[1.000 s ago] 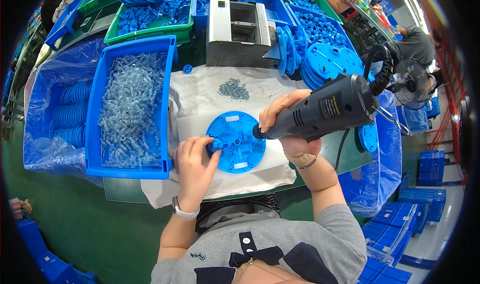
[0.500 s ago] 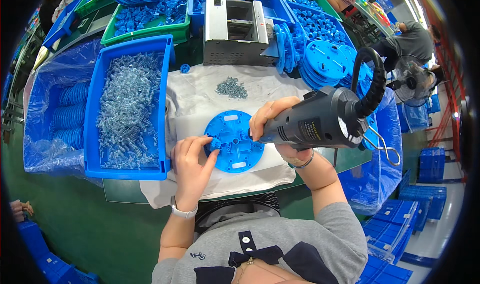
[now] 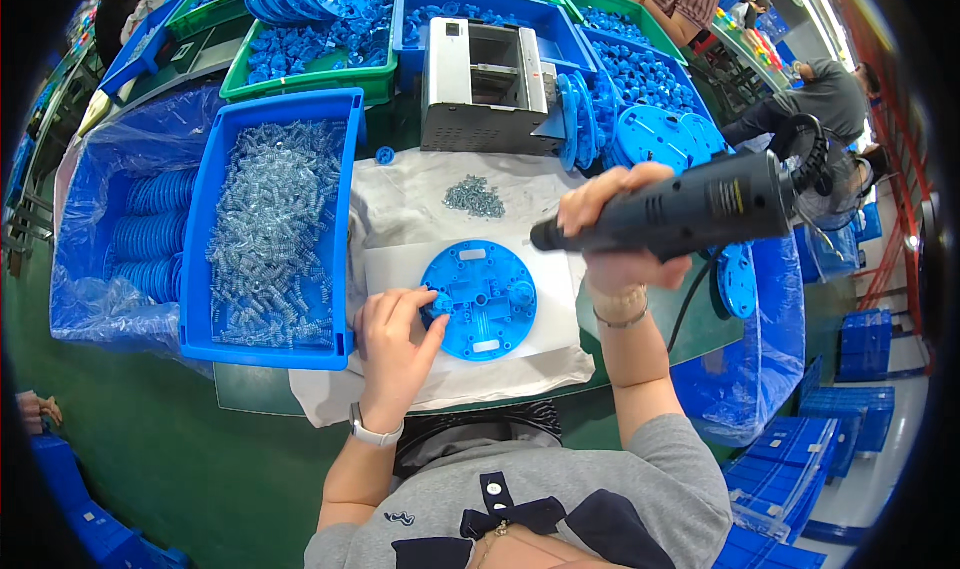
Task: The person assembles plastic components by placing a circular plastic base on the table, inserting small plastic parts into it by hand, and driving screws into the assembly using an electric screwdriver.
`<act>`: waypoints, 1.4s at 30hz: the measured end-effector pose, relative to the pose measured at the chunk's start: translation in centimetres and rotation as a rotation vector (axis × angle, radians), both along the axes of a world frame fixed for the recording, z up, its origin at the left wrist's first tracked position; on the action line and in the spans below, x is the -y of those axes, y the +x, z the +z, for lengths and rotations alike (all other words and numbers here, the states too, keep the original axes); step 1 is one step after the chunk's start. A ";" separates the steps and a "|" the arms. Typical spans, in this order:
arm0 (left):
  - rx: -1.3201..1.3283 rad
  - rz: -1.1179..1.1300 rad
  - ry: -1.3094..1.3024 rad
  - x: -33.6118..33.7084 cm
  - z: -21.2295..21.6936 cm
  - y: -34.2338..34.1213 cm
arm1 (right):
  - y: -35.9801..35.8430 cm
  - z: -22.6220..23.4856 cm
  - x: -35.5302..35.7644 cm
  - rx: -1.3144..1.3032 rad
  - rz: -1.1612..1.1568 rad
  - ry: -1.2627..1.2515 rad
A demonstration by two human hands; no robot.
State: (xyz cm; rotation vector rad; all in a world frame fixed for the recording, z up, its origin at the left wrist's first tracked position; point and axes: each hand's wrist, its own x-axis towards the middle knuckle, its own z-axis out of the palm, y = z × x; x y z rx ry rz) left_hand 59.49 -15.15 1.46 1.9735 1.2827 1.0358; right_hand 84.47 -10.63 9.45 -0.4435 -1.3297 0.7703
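Observation:
A round blue plastic disc [image 3: 480, 319] with two white-showing slots lies on a white sheet [image 3: 555, 319]. At the disc's left edge, my left hand [image 3: 393, 339] pinches a small blue plastic part [image 3: 440, 303] between thumb and fingertips. Another small raised blue piece [image 3: 521, 293] sits on the disc's right side. My right hand [image 3: 637, 267] is wrapped round a dark grey electric screwdriver [image 3: 690, 207]. The tool is raised to the right of the disc, its nose pointing left and apart from it. A pile of small metal screws [image 3: 473, 197] lies on the cloth beyond the disc.
A blue tray of metal springs [image 3: 355, 229] stands at the left, beside a plastic-lined bin with stacked discs [image 3: 150, 239]. Behind the cloth is a metal box-shaped device [image 3: 490, 119]. Blue discs [image 3: 655, 139] are stacked at the right. A cable [image 3: 690, 304] hangs near my right forearm.
My right hand has lifted the screwdriver off the disc's right side, moving it up and to the right. My left hand stays at the disc's left edge. The whole view has shifted slightly.

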 end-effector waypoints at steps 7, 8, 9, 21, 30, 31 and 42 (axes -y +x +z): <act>0.002 -0.008 0.033 -0.1 0.2 0.1 | 0.3 -4.1 -6.6 -0.093 -0.358 0.014; 0.008 -0.008 0.028 -0.1 0.3 0.1 | 0.4 -4.7 -7.0 -0.052 -0.381 -0.021; 0.013 -0.006 0.023 -0.1 0.3 0.1 | 0.4 -5.1 -7.1 -0.047 -0.384 -0.040; 0.010 -0.002 -0.007 -0.1 0.2 -0.1 | 0.2 -6.4 -8.1 -0.101 -0.352 -0.063; 0.007 -0.013 0.025 -0.2 0.0 0.0 | 0.0 -4.1 -6.7 -0.127 -0.312 -0.032; 0.005 -0.010 0.014 -0.2 0.0 -0.1 | -0.3 -3.3 -5.9 -0.136 -0.286 -0.034; -0.015 0.003 0.027 -0.2 0.1 0.0 | -6.1 -0.6 1.4 -0.225 0.154 -0.173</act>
